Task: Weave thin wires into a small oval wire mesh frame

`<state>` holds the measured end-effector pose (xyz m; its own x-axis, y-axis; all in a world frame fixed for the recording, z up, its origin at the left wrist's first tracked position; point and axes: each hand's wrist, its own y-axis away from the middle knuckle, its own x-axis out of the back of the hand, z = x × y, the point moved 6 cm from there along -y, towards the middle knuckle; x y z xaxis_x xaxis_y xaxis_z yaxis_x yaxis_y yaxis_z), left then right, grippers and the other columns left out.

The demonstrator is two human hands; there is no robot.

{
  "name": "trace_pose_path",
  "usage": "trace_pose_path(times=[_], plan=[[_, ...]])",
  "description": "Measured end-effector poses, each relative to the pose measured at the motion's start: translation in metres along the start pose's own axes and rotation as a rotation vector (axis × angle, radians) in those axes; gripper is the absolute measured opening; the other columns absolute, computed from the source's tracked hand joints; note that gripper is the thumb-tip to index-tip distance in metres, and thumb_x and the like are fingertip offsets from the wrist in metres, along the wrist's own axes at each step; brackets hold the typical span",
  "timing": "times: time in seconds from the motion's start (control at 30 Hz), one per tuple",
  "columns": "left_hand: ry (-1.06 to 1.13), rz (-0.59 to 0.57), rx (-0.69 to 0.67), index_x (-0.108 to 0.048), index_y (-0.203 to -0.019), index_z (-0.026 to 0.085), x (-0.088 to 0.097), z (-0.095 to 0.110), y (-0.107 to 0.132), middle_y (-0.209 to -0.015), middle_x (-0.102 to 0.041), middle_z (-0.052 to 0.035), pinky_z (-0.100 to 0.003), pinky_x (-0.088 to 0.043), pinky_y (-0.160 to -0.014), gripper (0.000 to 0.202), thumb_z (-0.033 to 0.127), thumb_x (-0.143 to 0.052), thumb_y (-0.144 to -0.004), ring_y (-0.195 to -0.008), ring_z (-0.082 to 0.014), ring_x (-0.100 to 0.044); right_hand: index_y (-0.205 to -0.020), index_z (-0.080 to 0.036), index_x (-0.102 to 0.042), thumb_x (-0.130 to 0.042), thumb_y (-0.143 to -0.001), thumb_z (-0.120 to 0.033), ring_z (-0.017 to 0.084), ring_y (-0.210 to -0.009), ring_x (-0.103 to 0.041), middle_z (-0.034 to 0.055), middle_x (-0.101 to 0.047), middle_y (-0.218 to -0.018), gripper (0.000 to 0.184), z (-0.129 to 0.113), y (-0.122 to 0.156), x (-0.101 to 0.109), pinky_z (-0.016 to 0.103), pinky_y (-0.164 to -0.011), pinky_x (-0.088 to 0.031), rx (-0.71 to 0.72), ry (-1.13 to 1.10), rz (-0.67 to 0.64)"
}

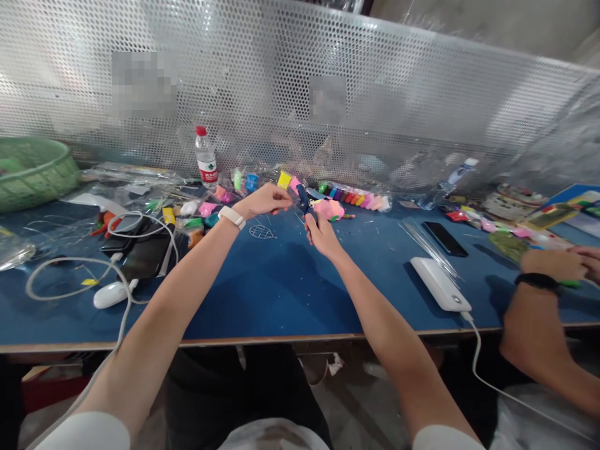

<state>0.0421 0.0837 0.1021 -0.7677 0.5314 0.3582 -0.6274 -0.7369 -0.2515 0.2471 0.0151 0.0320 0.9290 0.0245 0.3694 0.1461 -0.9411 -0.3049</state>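
My left hand (pixel 266 201), with a white band at the wrist, is closed in a pinch. Whatever lies between its fingertips is too fine to make out. Close by on the right, my right hand (pixel 321 234) grips dark blue pliers (pixel 302 197), their head pointing up and away from me. A thin wire frame (pixel 261 232), leaf-shaped with a mesh inside, lies on the blue table below my left hand. Just behind my right hand sits a pink clay piece (pixel 329 209) with some green at its edge.
Clay packs (pixel 359 197) line the back, with a water bottle (pixel 206 157) near the perforated metal screen. Left are a green basket (pixel 37 172), cables and a black device (pixel 146 253). Right are a power bank (pixel 439 284), phone (pixel 444 239), wires and another person's hand (pixel 550 265).
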Motion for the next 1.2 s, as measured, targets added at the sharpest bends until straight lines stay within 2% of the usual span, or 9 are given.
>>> trace_pose_path(times=[0.23, 0.43, 0.67, 0.8, 0.87, 0.93, 1.0, 1.13, 1.2], plan=[[0.099, -0.057, 0.09, -0.088, -0.099, 0.013, -0.003, -0.007, 0.002, -0.08, -0.076, -0.0058, -0.022, -0.045, -0.053, 0.01, 0.022, -0.086, -0.098, -0.057, -0.0073, -0.06, -0.1, -0.026, -0.058, -0.039, -0.105, -0.099, 0.022, -0.069, -0.064, 0.0025, -0.067, -0.078, 0.076, -0.01, 0.005, 0.0, 0.035, -0.068, -0.047, 0.053, 0.214, -0.022], [0.189, -0.117, 0.173, -0.088, -0.116, 0.012, -0.005, -0.013, 0.001, -0.082, -0.077, -0.0043, -0.022, -0.044, -0.052, 0.018, 0.016, -0.082, -0.1, -0.053, -0.0058, -0.057, -0.108, -0.026, -0.057, -0.039, -0.111, -0.087, 0.031, -0.081, -0.071, 0.0061, -0.07, -0.083, 0.064, -0.013, 0.0, 0.007, 0.043, -0.082, -0.051, 0.073, 0.329, -0.024], [0.163, -0.146, 0.178, -0.084, -0.12, 0.012, -0.002, -0.019, 0.004, -0.08, -0.074, -0.0029, -0.022, -0.049, -0.054, 0.025, 0.027, -0.086, -0.1, -0.058, -0.0085, -0.064, -0.11, -0.025, -0.059, -0.043, -0.114, -0.075, 0.033, -0.083, -0.072, 0.0088, -0.074, -0.088, 0.052, -0.018, 0.0, 0.002, 0.045, -0.083, -0.052, 0.046, 0.334, -0.016], [0.157, -0.137, 0.162, -0.076, -0.115, 0.014, 0.01, -0.014, 0.011, -0.103, -0.078, -0.0077, -0.028, -0.066, -0.074, 0.034, 0.036, -0.093, -0.096, -0.082, -0.0164, -0.081, -0.11, -0.025, -0.061, -0.046, -0.114, -0.074, 0.028, -0.074, -0.068, 0.0037, -0.069, -0.079, 0.051, -0.021, 0.01, -0.002, 0.04, -0.076, -0.05, 0.029, 0.299, -0.059], [0.244, -0.094, 0.126, -0.07, -0.126, 0.018, 0.016, -0.006, 0.014, -0.127, -0.077, -0.0116, -0.035, -0.071, -0.083, 0.049, 0.037, -0.098, -0.091, -0.094, -0.0212, -0.086, -0.109, -0.025, -0.061, -0.046, -0.114, -0.077, 0.025, -0.071, -0.065, 0.0012, -0.064, -0.077, 0.054, -0.023, 0.016, -0.004, 0.037, -0.07, -0.047, 0.018, 0.247, -0.093], [0.32, -0.134, 0.079, -0.065, -0.145, 0.025, 0.016, 0.004, 0.018, -0.148, -0.072, -0.0163, -0.037, -0.072, -0.086, 0.071, 0.033, -0.102, -0.085, -0.099, -0.0234, -0.087, -0.11, -0.026, -0.061, -0.046, -0.115, -0.08, 0.021, -0.067, -0.06, -0.0002, -0.061, -0.079, 0.057, -0.027, 0.023, -0.007, 0.034, -0.064, -0.044, 0.001, 0.169, -0.134], [0.339, -0.196, 0.039, -0.068, -0.149, 0.028, 0.012, 0.012, 0.02, -0.155, -0.071, -0.0187, -0.035, -0.071, -0.083, 0.079, 0.031, -0.105, -0.079, -0.097, -0.0232, -0.088, -0.111, -0.026, -0.061, -0.046, -0.115, -0.081, 0.018, -0.063, -0.055, -0.0012, -0.058, -0.081, 0.057, -0.032, 0.029, -0.01, 0.032, -0.059, -0.041, -0.01, 0.097, -0.182], [0.274, -0.285, 0.022, -0.082, -0.13, 0.02, 0.003, 0.019, 0.022, -0.13, -0.084, -0.0169, -0.031, -0.067, -0.073, 0.061, 0.04, -0.107, -0.078, -0.081, -0.0193, -0.084, -0.111, -0.026, -0.061, -0.049, -0.114, -0.082, 0.017, -0.061, -0.051, -0.0014, -0.057, -0.081, 0.057, -0.041, 0.038, -0.016, 0.031, -0.055, -0.041, 0.001, 0.016, -0.239], [0.289, -0.293, 0.028, -0.083, -0.127, 0.019, 0.0, 0.019, 0.024, -0.119, -0.085, -0.0154, -0.031, -0.067, -0.071, 0.065, 0.045, -0.109, -0.074, -0.074, -0.0179, -0.081, -0.111, -0.026, -0.062, -0.051, -0.113, -0.082, 0.017, -0.062, -0.051, -0.0012, -0.057, -0.081, 0.057, -0.044, 0.04, -0.018, 0.031, -0.056, -0.042, 0.009, 0.02, -0.24]])
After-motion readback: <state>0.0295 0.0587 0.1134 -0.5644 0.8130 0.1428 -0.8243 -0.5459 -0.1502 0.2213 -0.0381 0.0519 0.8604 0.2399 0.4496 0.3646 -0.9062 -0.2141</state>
